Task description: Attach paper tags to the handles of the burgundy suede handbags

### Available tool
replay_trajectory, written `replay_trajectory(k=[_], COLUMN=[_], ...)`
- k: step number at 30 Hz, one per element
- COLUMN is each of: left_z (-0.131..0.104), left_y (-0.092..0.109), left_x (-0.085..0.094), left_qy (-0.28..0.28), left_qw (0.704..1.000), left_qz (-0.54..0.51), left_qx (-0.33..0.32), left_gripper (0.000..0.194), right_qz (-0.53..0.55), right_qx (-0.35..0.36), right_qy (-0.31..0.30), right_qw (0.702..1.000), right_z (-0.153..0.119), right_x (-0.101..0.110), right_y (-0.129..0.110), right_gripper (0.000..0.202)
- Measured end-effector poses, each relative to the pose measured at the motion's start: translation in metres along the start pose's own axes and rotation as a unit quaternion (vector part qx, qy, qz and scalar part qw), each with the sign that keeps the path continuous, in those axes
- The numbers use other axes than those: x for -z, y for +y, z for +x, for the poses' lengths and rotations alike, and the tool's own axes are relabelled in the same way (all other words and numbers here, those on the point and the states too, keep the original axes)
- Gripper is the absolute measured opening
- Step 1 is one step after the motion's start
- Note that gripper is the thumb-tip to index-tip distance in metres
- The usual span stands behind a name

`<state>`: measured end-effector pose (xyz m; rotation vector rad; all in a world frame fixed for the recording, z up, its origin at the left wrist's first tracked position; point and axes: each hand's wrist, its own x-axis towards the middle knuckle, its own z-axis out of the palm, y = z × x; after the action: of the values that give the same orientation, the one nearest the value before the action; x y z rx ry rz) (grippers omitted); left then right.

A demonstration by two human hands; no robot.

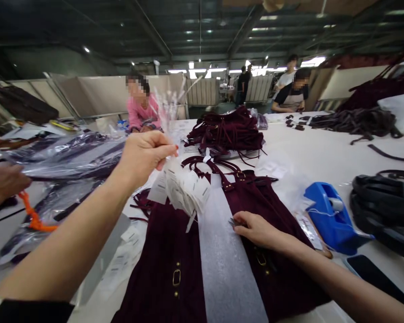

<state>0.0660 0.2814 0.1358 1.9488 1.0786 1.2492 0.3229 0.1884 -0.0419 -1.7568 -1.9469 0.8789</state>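
Observation:
My left hand point(147, 152) is raised and pinches a bunch of white paper tags point(185, 190) by their clear plastic loops. The tags fan out below my fingers, and the loose loops point(168, 105) stick up above them. My right hand point(256, 229) is closed on a small dark pointed metal tool, probably thread snips point(234, 222), mostly hidden in the fingers. Under both hands lies a dark maroon bag point(168, 251) with buckles and strap handles. A pale grey translucent strip point(225, 260) runs down its middle, beside the tool's tip.
A blue tape dispenser point(333, 220), a phone point(380, 278) and black straps point(387, 206) are at right. Maroon bags point(227, 132) are piled ahead. Plastic-wrapped goods point(74, 154) lie left, near another person's hand point(3, 186) and an orange cord point(35, 220). Loose tags point(124, 260) lie left of the bag.

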Motion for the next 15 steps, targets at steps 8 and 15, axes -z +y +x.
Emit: replay_trajectory(k=[8, 15], left_z=[-0.005, -0.017], left_y=[0.006, -0.002], left_x=[-0.044, -0.056], left_qy=[-0.138, -0.121], left_qw=[0.99, 0.986], left_qz=[0.039, 0.028], left_qx=[-0.002, -0.115], left_gripper=[0.009, 0.011], right_qz=[0.131, 0.346], right_qx=[0.184, 0.175], right_qy=[0.207, 0.104], right_qw=[0.952, 0.916], right_z=[0.017, 0.037], right_x=[0.057, 0.042], right_y=[-0.078, -0.119], right_gripper=[0.027, 0.025])
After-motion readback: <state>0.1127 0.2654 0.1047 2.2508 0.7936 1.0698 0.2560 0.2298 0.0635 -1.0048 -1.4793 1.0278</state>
